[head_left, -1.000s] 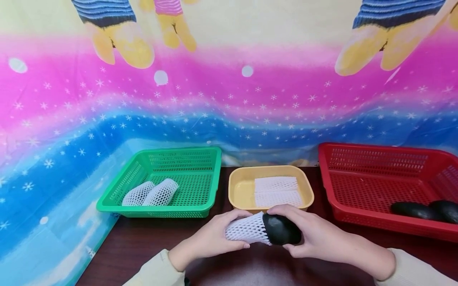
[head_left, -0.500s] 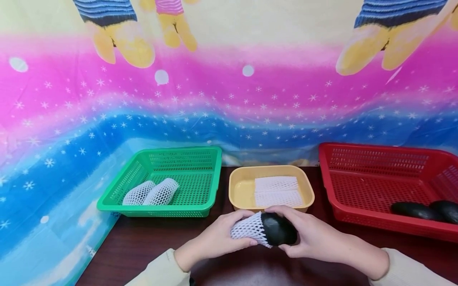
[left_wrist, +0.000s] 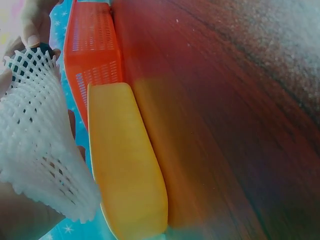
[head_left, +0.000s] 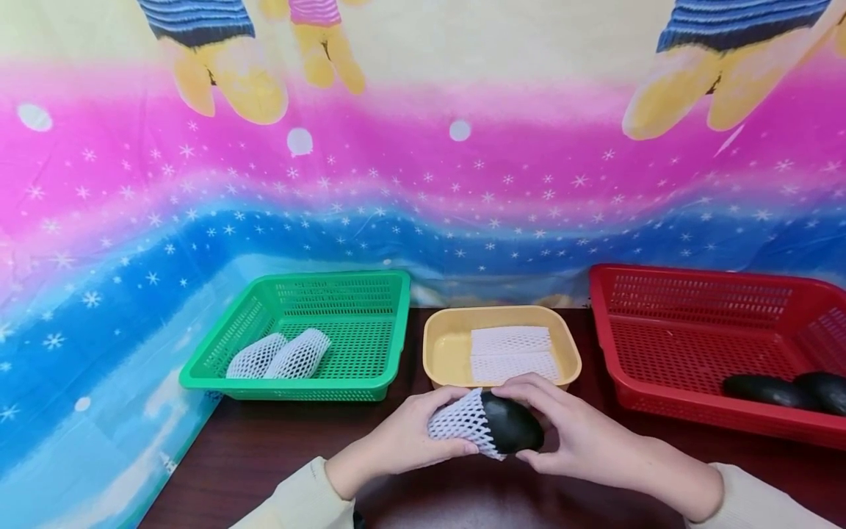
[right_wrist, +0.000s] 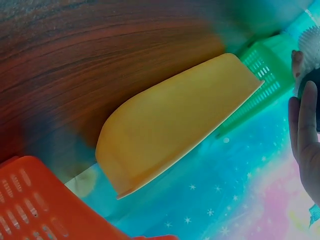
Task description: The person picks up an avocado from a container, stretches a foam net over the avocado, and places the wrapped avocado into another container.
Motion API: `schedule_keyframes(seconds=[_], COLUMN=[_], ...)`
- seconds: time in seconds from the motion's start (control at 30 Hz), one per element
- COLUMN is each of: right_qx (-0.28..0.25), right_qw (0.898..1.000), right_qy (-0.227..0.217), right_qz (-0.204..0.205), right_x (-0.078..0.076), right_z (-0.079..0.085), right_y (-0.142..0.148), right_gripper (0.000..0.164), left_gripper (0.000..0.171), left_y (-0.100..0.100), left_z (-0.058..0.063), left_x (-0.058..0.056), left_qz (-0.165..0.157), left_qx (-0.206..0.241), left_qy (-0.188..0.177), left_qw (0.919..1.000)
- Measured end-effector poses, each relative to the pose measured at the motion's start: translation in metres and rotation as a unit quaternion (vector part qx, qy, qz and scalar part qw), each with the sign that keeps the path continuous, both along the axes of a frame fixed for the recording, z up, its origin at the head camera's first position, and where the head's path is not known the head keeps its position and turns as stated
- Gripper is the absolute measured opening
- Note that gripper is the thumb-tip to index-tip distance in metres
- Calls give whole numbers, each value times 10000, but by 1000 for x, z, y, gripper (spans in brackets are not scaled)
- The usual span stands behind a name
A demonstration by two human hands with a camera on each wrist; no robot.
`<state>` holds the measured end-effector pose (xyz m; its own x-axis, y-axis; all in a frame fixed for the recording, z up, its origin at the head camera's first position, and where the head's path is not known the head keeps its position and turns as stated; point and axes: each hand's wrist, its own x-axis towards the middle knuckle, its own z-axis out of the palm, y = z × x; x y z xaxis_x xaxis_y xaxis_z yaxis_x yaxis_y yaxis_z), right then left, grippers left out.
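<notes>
In the head view a smooth, dark avocado (head_left: 513, 423) is held above the table, its left part inside a white foam net sleeve (head_left: 460, 424). My left hand (head_left: 403, 437) grips the sleeve from the left, thumb in front and fingers behind. On the other side, my right hand (head_left: 581, 433) holds the avocado's bare end between thumb and fingers. The sleeve's loose end (left_wrist: 45, 145) fills the left of the left wrist view. At the right wrist view's edge, my right fingers lie against the dark avocado (right_wrist: 312, 95).
A green basket (head_left: 291, 393) with two net-wrapped items stands left. Behind the hands, a yellow tub (head_left: 436, 353) holds flat white net sleeves (head_left: 512, 353). The red basket (head_left: 687, 411) at right contains dark avocados (head_left: 769, 389). A patterned cloth (head_left: 423, 169) hangs behind.
The sleeve and avocado have shifted slightly, the avocado's bare end moving left. My left hand has moved a little to the right along the sleeve. The baskets look unchanged.
</notes>
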<state>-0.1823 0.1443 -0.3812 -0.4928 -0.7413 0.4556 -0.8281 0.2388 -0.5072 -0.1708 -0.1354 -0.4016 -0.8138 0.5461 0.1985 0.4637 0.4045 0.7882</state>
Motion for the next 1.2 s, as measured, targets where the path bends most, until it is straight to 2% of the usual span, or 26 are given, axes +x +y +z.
schedule_keyframes(seconds=[0.23,0.47,0.73,0.9,1.2], right_qx=[73,-87,-318,-410,-462], right_qw=[9995,9948,9979,9978,9984], right_qy=[-303,-1014,-551,-410,-235], right_qz=[45,21,157,329,235], right_x=[1,-2,-2,-2,-4], right_z=[0,2,-3,-6,-10], right_y=[4,5,5,5,1], right_gripper=[79,70,65,65,61], left_gripper=[60,65,71,70,75], left_y=[1,3,9,13,21], left_z=[1,4,5,5,8], left_x=[-2,-5,-8,-8,-10], left_qz=[-54,-93,-219,-324,-335], left_qx=[-60,-126,-139,-198,-292], left_qy=[-109,-174,-309,-289,-398], left_qw=[9999,9997,9992,9989,9982])
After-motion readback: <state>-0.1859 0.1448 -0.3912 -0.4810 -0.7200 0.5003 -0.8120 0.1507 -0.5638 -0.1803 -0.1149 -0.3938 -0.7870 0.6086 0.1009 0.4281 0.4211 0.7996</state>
